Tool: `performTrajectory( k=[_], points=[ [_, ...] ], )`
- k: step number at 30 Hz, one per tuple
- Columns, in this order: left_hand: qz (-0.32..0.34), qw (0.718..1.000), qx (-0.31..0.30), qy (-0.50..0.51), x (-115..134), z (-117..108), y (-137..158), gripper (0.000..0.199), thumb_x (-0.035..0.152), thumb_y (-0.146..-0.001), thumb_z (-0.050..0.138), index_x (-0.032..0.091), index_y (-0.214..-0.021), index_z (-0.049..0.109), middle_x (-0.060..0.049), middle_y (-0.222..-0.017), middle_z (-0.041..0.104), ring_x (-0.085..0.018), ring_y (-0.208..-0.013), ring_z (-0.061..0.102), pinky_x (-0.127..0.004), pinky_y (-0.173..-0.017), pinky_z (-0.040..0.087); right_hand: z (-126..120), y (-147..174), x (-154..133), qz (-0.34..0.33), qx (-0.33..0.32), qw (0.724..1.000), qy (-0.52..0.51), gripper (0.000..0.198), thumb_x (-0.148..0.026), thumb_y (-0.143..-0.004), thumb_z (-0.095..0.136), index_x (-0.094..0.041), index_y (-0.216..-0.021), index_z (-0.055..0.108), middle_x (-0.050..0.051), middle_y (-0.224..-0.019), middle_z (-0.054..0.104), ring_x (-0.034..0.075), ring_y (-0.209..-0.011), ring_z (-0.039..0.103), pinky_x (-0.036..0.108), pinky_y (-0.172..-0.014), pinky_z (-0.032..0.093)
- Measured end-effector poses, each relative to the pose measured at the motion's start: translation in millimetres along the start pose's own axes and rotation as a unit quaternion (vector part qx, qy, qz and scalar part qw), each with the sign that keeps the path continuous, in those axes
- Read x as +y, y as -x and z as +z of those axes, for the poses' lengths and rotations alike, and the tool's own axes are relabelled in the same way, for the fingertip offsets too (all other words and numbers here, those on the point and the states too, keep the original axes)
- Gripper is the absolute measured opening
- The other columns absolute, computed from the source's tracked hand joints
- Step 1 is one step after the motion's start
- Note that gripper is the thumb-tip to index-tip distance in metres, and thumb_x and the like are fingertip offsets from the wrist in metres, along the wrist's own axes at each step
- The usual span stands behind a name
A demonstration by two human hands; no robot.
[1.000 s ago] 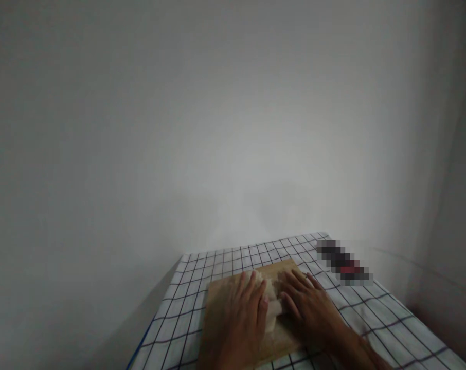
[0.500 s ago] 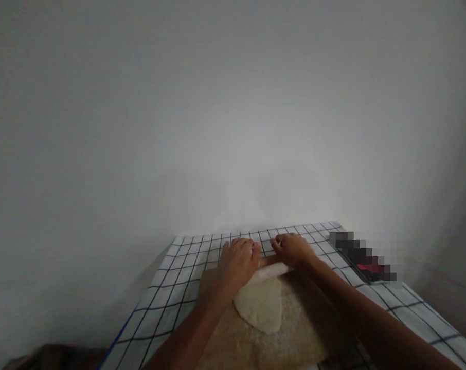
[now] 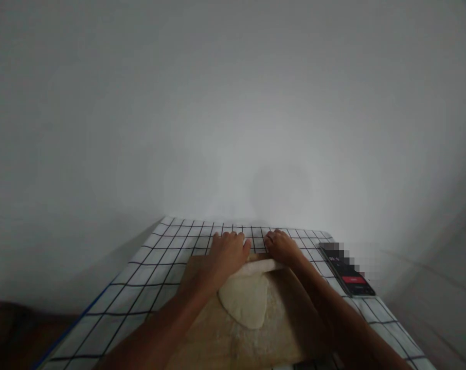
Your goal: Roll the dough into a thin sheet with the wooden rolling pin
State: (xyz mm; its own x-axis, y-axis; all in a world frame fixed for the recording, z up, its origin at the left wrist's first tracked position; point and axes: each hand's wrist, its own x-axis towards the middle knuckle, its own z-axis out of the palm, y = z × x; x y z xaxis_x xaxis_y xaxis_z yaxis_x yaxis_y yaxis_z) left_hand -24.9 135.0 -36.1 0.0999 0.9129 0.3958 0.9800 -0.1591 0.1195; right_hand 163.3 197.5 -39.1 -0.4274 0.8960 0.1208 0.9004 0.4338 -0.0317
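A pale rolling pin (image 3: 257, 267) lies crosswise over the far part of a flat sheet of dough (image 3: 244, 300). My left hand (image 3: 229, 251) rests over the pin's left end, its fingers curving over the far side. Round the right end is my right hand (image 3: 282, 248), fingers curled in. Both hands cover the ends of the pin. The dough is rounded toward me, and its far edge is hidden under the pin. Beneath it is a wooden board (image 3: 213, 345), dusted with flour.
A white tablecloth with black grid lines (image 3: 148, 280) covers the table. On the right lies a phone (image 3: 346, 272) with a dark screen and a red bar, partly pixelated. Behind the table's far edge stands a grey-white wall (image 3: 233, 128).
The camera view has shifted, so the table, board and phone sit differently in the picture. Both hands stay on the rolling pin, which still lies at the dough's far side.
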Motion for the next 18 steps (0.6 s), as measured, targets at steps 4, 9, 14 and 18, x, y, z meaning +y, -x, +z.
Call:
performTrajectory(
  k=[4,9,14,18],
  points=[
    [-0.01,1.0,0.017,-0.003,12.4,-1.1,22.2,0.04,0.044,-0.1,0.035,0.022,-0.108,0.066,-0.013,-0.114,0.067,-0.03,-0.109,0.06,-0.051,-0.094,0.04,-4.6,33.4,-1.1,-0.036,0.02,0.999,0.009,0.029,-0.031,-0.099,0.04,-0.024,-0.116,0.063,0.01,-0.122,0.065,0.025,-0.118,0.054,0.036,-0.09,0.046],
    [0.002,0.998,0.067,0.016,31.7,-1.2,58.9,0.04,0.044,-0.099,0.039,0.021,-0.122,0.063,-0.013,-0.138,0.057,-0.033,-0.134,0.044,-0.06,-0.112,0.025,-1.9,83.3,-7.5,-0.038,0.056,0.998,0.015,0.041,-0.03,-0.103,0.026,-0.024,-0.129,0.057,0.009,-0.137,0.058,0.024,-0.128,0.049,0.041,-0.097,0.047],
    [0.025,0.994,0.094,0.051,47.9,-8.6,97.2,0.042,0.045,-0.1,0.037,0.023,-0.127,0.061,-0.009,-0.148,0.048,-0.031,-0.144,0.031,-0.059,-0.119,0.016,14.7,131.1,-6.9,-0.085,0.101,0.991,0.03,0.041,-0.03,-0.101,0.032,-0.024,-0.133,0.056,0.006,-0.149,0.047,0.028,-0.142,0.033,0.05,-0.109,0.037],
    [0.049,0.991,0.086,0.089,52.0,-16.8,128.5,0.045,0.045,-0.101,0.035,0.025,-0.138,0.051,-0.006,-0.154,0.04,-0.03,-0.146,0.024,-0.061,-0.12,0.011,29.3,162.7,-5.4,-0.131,0.123,0.983,0.032,0.041,-0.026,-0.1,0.032,-0.029,-0.132,0.057,0.006,-0.146,0.051,0.027,-0.14,0.038,0.049,-0.112,0.034]
  ],
)
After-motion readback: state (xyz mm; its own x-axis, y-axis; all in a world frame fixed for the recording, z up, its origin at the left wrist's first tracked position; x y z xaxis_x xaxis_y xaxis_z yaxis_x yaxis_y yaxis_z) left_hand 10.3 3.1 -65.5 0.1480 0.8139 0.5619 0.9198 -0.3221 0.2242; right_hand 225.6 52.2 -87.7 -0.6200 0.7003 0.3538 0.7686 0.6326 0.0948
